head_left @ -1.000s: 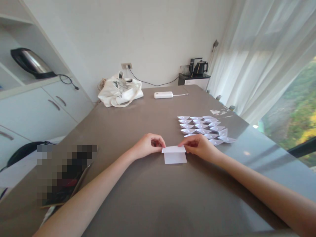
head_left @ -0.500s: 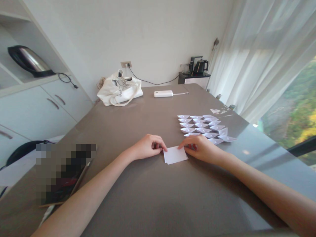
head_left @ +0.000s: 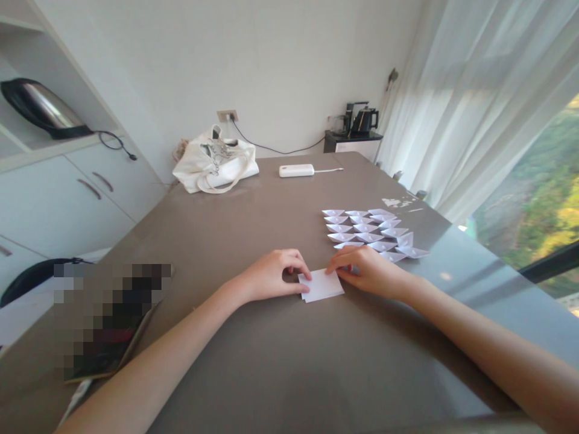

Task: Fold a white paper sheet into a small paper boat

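Observation:
A small folded sheet of white paper (head_left: 324,286) lies on the table in front of me, its layers slightly offset along the lower left edge. My left hand (head_left: 278,275) has its thumb and fingertips on the paper's left side, with a gap between thumb and forefinger. At the upper right corner, the fingers of my right hand (head_left: 364,269) hold the paper, the thumb partly out of sight below. Just beyond the right hand, several white folded paper boats (head_left: 363,228) stand in rows, the nearest ones partly hidden by that hand.
On the brown table (head_left: 253,361) a white bag (head_left: 215,163) and a white power bank (head_left: 296,171) with a short cable sit at the back. A blurred-out flat device (head_left: 113,325) lies at the left. Paper scraps (head_left: 393,202) are near the right edge, by the curtain (head_left: 434,120).
My left thumb has come onto the paper's lower left edge, opening away from the fingers. The right hand stays at the upper right corner. The whole view has shifted slightly.

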A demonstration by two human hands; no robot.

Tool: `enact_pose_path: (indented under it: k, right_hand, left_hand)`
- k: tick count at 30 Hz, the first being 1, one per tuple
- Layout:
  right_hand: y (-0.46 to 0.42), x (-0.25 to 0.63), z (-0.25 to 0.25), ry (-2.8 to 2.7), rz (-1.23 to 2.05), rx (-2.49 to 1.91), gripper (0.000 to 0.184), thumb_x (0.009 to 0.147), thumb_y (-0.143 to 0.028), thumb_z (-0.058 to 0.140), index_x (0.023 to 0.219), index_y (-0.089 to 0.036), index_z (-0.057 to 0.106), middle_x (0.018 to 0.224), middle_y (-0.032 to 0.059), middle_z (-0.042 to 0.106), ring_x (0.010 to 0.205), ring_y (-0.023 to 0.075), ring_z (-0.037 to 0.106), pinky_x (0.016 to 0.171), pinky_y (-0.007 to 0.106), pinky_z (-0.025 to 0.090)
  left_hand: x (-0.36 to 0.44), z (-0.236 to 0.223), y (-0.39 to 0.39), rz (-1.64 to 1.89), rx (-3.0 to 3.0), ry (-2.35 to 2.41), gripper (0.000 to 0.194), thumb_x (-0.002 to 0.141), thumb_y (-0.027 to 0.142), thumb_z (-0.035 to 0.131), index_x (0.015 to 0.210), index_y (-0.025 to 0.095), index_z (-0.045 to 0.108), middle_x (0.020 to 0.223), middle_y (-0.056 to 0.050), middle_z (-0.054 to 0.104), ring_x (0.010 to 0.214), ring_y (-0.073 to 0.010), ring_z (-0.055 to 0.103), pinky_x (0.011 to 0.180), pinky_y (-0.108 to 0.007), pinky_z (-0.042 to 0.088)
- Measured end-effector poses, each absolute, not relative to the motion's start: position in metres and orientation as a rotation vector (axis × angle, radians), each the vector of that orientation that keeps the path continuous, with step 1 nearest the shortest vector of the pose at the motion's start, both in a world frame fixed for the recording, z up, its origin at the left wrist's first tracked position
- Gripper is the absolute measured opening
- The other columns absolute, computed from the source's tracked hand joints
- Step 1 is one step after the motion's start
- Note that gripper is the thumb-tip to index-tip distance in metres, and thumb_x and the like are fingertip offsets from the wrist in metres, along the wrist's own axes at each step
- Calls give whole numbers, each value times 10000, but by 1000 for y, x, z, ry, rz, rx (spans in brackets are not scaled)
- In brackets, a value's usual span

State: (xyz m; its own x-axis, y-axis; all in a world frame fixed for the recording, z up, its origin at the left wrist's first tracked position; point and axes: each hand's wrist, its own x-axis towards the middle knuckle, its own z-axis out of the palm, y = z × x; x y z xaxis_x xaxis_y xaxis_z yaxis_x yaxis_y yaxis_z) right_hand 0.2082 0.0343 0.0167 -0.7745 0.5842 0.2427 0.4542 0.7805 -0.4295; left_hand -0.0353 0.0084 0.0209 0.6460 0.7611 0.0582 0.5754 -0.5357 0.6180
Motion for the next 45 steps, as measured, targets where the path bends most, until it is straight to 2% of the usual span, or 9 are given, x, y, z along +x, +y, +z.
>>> enact_pose_path:
  k: [3, 5, 11, 16, 26, 45]
  right_hand:
    - [34, 209, 20, -2630, 494, -779, 301, 767, -23, 495, 883, -185, 721, 864, 47, 700, 783, 159, 625, 708, 249, 462]
    - [34, 209, 21, -2642, 505, -780, 301, 766, -26, 484, 883, -180, 715, 868, 49, 700, 773, 156, 625, 698, 246, 462]
    - [32, 210, 23, -2672, 546, -815, 327, 740, -26, 465, 910, -177, 701, 873, 51, 696, 760, 161, 622, 702, 259, 468]
    - [29, 209, 27, -2662, 586, -763, 299, 723, -38, 492, 892, -181, 694, 879, 55, 695, 770, 165, 619, 708, 261, 466]
    - [28, 209, 25, -2644, 615, -815, 161, 757, -107, 578, 862, -167, 684, 827, 45, 676, 728, 153, 613, 682, 247, 461]
    - [29, 208, 27, -2658, 639, -873, 166, 758, -128, 584, 876, -179, 691, 829, 40, 690, 728, 160, 626, 680, 254, 461]
  left_hand:
    - [-31, 23, 4, 405, 2341, 1078, 338, 655, 467, 740, 886, 228, 680, 965, -14, 577, 848, -158, 569, 754, -262, 424]
    - [-28, 24, 1, 393, 2357, 1083, 361, 628, 456, 759, 900, 235, 669, 992, -13, 564, 891, -175, 565, 779, -273, 426]
    - [-24, 25, -3, 408, 2338, 995, 282, 694, 283, 702, 965, 223, 655, 1039, -31, 513, 918, -165, 552, 833, -277, 440]
    - [-25, 25, -3, 404, 2361, 981, 264, 694, 220, 668, 958, 218, 661, 1054, -41, 504, 933, -170, 548, 863, -290, 439]
    - [-25, 24, -3, 417, 2393, 983, 212, 709, 240, 663, 917, 198, 661, 1055, -47, 511, 924, -166, 548, 855, -285, 442]
    - [-27, 27, -3, 389, 2407, 943, 212, 735, 237, 660, 945, 211, 672, 1067, -53, 516, 952, -173, 538, 886, -300, 430]
